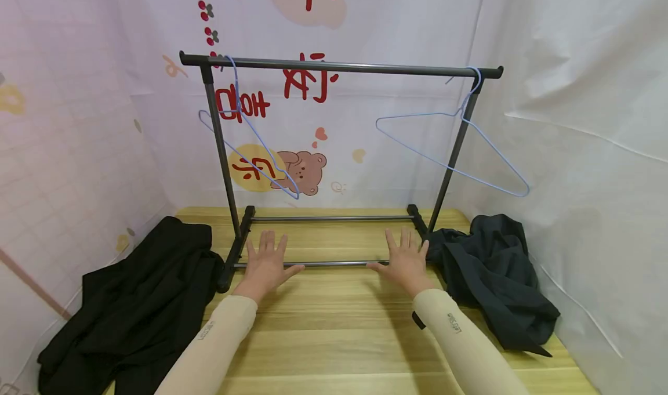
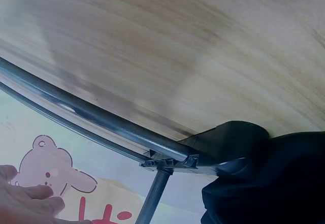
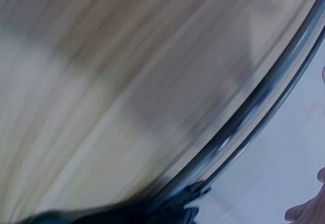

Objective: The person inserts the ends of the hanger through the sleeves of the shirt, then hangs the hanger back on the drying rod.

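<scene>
Both hands are held out over the table with fingers spread and nothing in them. The left hand overlaps the rack's front lower bar near its left foot in the head view. Toward the bar's other end is the right hand, thumb pointing inward. A black garment lies crumpled left of the left hand. Beside the right hand is a dark grey-black garment, bunched up against the rack's right foot. In the wrist views only some fingertips show at the lower corners.
A black metal clothes rack stands on the wooden table. One blue wire hanger hangs at its left end, another blue hanger at its right. White printed sheeting encloses the back and sides.
</scene>
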Tool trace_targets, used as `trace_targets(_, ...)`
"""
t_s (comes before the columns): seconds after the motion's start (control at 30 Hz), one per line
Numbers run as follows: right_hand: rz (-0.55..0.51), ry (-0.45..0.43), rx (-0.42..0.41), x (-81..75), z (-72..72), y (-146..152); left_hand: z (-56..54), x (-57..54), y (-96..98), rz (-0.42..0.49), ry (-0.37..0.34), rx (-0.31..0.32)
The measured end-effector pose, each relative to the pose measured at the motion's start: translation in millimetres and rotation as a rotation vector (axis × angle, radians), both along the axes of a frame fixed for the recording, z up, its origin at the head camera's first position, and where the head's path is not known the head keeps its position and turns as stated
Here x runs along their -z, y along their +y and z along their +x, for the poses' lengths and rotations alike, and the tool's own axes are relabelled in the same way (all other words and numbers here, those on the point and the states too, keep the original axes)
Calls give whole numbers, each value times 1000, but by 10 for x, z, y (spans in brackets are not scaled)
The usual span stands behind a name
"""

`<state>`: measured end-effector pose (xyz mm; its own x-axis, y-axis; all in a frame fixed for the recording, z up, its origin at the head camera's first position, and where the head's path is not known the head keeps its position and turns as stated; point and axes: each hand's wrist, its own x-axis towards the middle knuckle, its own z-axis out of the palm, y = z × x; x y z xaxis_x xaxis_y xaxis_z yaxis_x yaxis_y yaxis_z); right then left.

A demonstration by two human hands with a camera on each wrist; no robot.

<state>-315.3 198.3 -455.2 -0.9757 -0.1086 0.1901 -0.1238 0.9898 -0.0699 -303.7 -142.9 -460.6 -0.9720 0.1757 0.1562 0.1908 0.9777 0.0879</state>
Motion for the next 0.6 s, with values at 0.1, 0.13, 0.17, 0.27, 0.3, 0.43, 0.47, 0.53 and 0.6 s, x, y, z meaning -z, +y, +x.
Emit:
trace_targets(0.1,-23,21,17,-33,11,149,2,4,21,-5,3,9)
trace_targets(0.13,-32,25,24,-45,11,205,6,6,25,-2,9,13)
trace_targets(0.17,-45,26,33,-64,16,260,11,7,29,-4,16,15)
trace_targets(0.27,-65,19,77,-125,33,438,34,10,33,-8,26,16)
trace_targets(0.3,-69,14,94,-139,36,506,45,11,32,-7,25,17)
trace_targets(0.43,-85,-3,169,-214,80,833,73,17,28,-20,15,17)
trace_targets(0.47,-100,-6,186,-240,95,928,77,10,30,-18,19,21)
trace_targets(0.53,-135,-19,223,-290,131,1135,77,-3,38,-27,26,29)
trace_targets(0.6,-180,-46,260,-340,173,1336,71,-13,44,-35,34,42)
